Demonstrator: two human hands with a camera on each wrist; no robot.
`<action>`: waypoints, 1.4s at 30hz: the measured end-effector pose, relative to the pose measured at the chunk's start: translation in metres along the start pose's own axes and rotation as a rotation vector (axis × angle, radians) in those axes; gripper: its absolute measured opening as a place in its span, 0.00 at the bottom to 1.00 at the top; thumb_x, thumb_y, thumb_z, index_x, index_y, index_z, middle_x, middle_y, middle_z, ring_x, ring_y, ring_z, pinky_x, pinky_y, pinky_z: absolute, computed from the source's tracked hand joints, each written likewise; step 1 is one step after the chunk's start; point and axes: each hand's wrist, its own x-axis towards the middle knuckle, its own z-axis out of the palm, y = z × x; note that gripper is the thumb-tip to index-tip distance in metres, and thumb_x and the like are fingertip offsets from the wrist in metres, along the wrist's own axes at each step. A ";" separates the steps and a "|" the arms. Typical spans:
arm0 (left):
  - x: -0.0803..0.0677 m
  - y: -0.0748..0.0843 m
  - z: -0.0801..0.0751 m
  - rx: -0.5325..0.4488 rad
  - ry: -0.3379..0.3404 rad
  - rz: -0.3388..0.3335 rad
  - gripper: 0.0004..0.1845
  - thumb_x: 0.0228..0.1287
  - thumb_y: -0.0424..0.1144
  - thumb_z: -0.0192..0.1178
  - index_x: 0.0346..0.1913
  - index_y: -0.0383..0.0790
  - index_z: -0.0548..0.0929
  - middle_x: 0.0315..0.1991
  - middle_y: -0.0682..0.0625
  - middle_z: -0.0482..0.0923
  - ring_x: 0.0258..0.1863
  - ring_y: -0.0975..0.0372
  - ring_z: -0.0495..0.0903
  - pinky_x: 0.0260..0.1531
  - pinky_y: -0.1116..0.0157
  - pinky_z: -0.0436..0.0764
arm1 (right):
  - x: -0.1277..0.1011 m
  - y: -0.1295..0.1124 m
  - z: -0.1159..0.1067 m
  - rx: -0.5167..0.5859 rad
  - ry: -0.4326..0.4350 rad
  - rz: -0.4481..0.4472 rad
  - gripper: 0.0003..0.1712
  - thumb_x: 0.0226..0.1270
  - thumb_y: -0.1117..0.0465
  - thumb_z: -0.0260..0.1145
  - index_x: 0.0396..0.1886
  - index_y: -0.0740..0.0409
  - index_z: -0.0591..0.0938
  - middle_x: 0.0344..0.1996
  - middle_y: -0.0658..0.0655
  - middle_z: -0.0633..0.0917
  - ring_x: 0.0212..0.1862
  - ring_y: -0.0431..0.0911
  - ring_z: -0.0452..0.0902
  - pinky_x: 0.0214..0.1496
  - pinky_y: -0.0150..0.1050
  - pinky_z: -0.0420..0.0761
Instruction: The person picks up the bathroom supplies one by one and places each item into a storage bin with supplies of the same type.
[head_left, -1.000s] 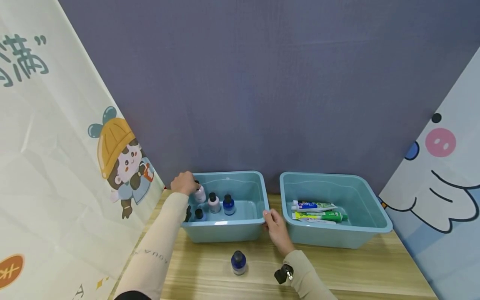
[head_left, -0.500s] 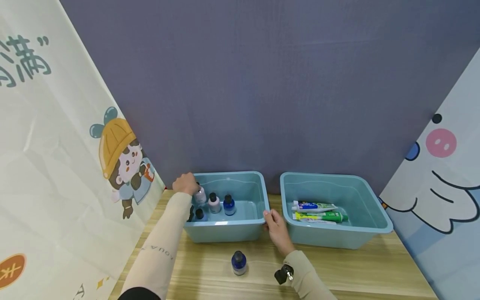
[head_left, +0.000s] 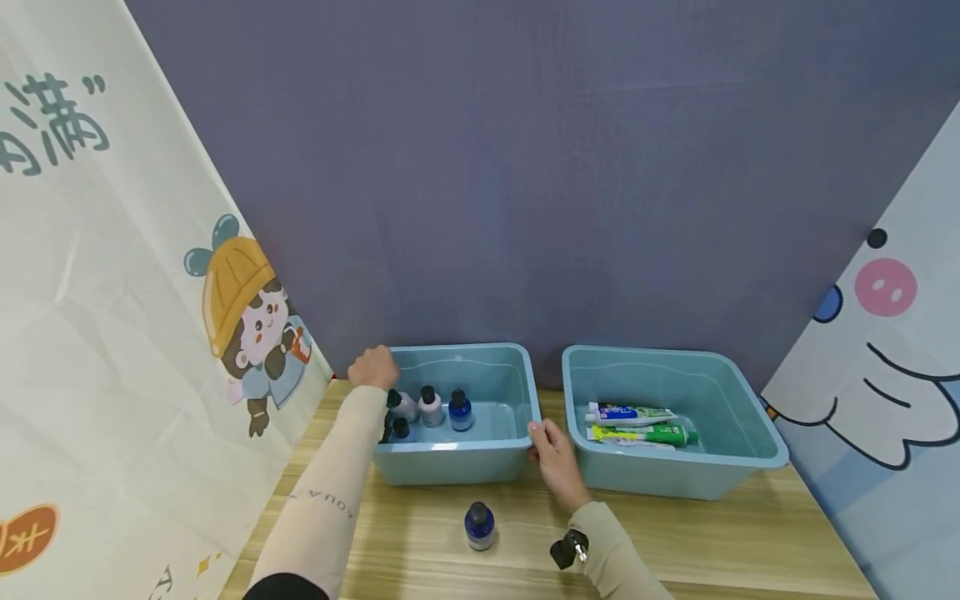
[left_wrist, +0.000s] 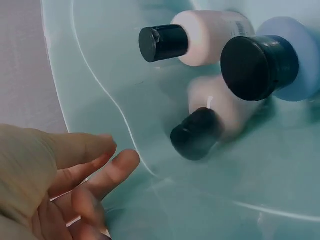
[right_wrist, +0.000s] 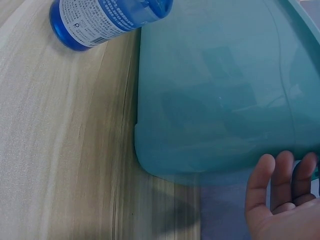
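My left hand (head_left: 373, 368) is over the left rim of the left blue-green bin (head_left: 457, 461). In the left wrist view its fingers (left_wrist: 125, 165) are loosely bent, with nothing between them. Just past them a pale pink bottle (left_wrist: 227, 107) with a black cap leans, blurred, inside the bin. Another pale pink bottle (head_left: 431, 411), a dark blue bottle (head_left: 461, 414) and a light blue bottle (left_wrist: 300, 65) are also in there. My right hand (head_left: 558, 467) holds the bin's right front corner, thumb at the rim and fingers against the outer wall.
A dark blue bottle (head_left: 479, 527) with a black cap stands on the wooden table (head_left: 420, 558) in front of the left bin. The right bin (head_left: 675, 479) holds several toothpaste tubes (head_left: 648, 434). A grey-purple panel (head_left: 480, 183) rises behind both bins.
My left hand has let go of the pale pink bottle, which has dropped lower and tilted in the bin. The right hand keeps its hold on the corner.
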 end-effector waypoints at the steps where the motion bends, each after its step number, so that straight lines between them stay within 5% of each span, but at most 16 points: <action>1: 0.000 0.000 0.000 -0.008 0.005 -0.001 0.11 0.68 0.33 0.53 0.43 0.33 0.85 0.49 0.33 0.85 0.46 0.41 0.85 0.46 0.43 0.83 | 0.000 0.000 0.000 0.000 -0.003 -0.007 0.22 0.84 0.52 0.52 0.32 0.64 0.67 0.30 0.53 0.70 0.36 0.45 0.72 0.42 0.38 0.76; 11: 0.000 -0.003 -0.004 -0.074 -0.038 -0.001 0.12 0.69 0.38 0.59 0.25 0.40 0.78 0.29 0.44 0.79 0.28 0.52 0.76 0.29 0.55 0.74 | -0.001 0.001 0.001 -0.001 0.008 -0.052 0.23 0.82 0.48 0.55 0.29 0.58 0.67 0.28 0.51 0.70 0.33 0.44 0.71 0.39 0.37 0.75; 17: -0.008 -0.006 -0.013 -0.149 -0.067 0.055 0.08 0.66 0.45 0.68 0.37 0.43 0.89 0.39 0.47 0.87 0.35 0.53 0.81 0.31 0.56 0.75 | -0.001 0.001 0.001 -0.023 0.014 -0.054 0.22 0.83 0.47 0.54 0.29 0.56 0.67 0.29 0.52 0.71 0.34 0.45 0.71 0.39 0.39 0.76; 28: -0.037 -0.016 -0.029 -0.234 -0.069 0.156 0.15 0.69 0.47 0.65 0.50 0.40 0.87 0.46 0.42 0.86 0.34 0.53 0.79 0.29 0.60 0.74 | -0.002 -0.005 0.001 -0.009 0.005 0.004 0.20 0.84 0.51 0.53 0.31 0.59 0.68 0.32 0.57 0.71 0.39 0.49 0.73 0.45 0.43 0.78; 36: -0.058 -0.023 -0.023 -0.286 0.064 0.221 0.12 0.68 0.47 0.67 0.45 0.42 0.88 0.41 0.43 0.89 0.34 0.54 0.85 0.31 0.60 0.78 | -0.015 -0.031 0.003 -0.014 -0.004 0.005 0.18 0.84 0.56 0.52 0.31 0.60 0.68 0.32 0.62 0.71 0.40 0.54 0.74 0.47 0.44 0.79; 42: -0.083 -0.026 -0.013 -0.353 0.189 0.265 0.08 0.67 0.46 0.68 0.39 0.45 0.89 0.35 0.48 0.88 0.26 0.60 0.81 0.25 0.63 0.75 | -0.022 -0.039 0.003 -0.019 -0.015 -0.014 0.19 0.84 0.55 0.52 0.31 0.61 0.67 0.30 0.56 0.70 0.39 0.48 0.74 0.46 0.46 0.79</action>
